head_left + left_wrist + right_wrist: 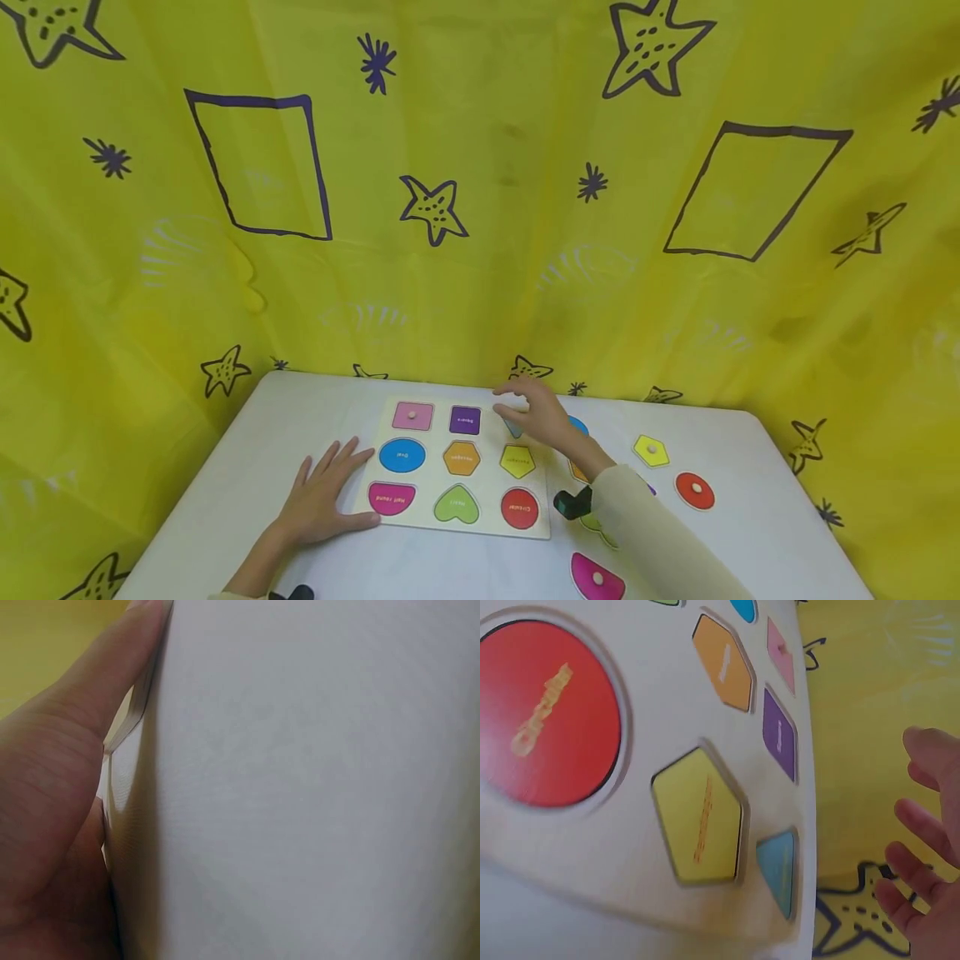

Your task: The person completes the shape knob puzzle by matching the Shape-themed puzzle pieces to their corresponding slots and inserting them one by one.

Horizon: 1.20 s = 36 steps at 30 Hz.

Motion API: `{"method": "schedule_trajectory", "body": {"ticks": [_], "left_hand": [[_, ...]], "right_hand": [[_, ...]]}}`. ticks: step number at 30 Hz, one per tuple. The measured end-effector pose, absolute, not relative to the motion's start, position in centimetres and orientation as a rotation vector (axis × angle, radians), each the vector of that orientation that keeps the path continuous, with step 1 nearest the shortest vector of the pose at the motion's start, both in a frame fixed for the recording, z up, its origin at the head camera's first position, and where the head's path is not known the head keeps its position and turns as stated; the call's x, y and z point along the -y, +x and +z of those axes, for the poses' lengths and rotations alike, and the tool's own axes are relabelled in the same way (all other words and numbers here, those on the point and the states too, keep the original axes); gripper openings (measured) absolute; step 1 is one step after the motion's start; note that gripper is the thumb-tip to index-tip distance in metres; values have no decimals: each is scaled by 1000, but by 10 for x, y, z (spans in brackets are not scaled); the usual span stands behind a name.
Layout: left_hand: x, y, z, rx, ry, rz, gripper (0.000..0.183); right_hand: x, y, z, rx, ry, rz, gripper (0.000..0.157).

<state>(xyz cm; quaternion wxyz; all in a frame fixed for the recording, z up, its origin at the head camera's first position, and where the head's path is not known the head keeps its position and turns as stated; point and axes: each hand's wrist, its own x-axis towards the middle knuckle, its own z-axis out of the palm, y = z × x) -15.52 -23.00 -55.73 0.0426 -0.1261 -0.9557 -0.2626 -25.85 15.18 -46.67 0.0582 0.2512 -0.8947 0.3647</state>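
Observation:
A wooden shape puzzle board (pixel 487 521) lies on the table, its recesses printed with names. In its far left recess sits a pink rectangle piece (pixel 422 412) with a small knob. My left hand (pixel 318 497) lies spread beside the board, thumb at its near left corner and fingertips close to its left edge. Over the board's far right corner is my right hand (pixel 536 412), fingers loosely bent and apart, with nothing seen between them. Below that hand, the light blue triangle recess (pixel 779 868) shows in the right wrist view, near the yellow pentagon recess (pixel 701 821).
Right of the board lie a yellow pentagon piece (pixel 651 451), a red circle piece (pixel 694 491) and a magenta half-round piece (pixel 597 577). My right arm partly covers a green heart piece (pixel 592 526), a blue piece (pixel 577 424) and others. A yellow curtain (pixel 480 292) hangs behind the table.

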Motion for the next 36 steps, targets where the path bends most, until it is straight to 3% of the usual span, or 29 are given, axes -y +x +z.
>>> {"method": "schedule_trajectory", "body": {"ticks": [19, 24, 31, 36], "left_hand": [[222, -150, -530, 3061, -368, -762, 104], [224, -152, -539, 3009, -388, -797, 105], [225, -153, -542, 2991, -392, -818, 105], [226, -153, -544, 2988, -389, -808, 105]], "right_hand": [[-285, -188, -475, 2719, 353, 1081, 36], [-308, -172, -485, 2734, 240, 1085, 37], [-325, -156, -498, 2775, 89, 1149, 57], [-332, -147, -510, 2799, 31, 1108, 60]]}}
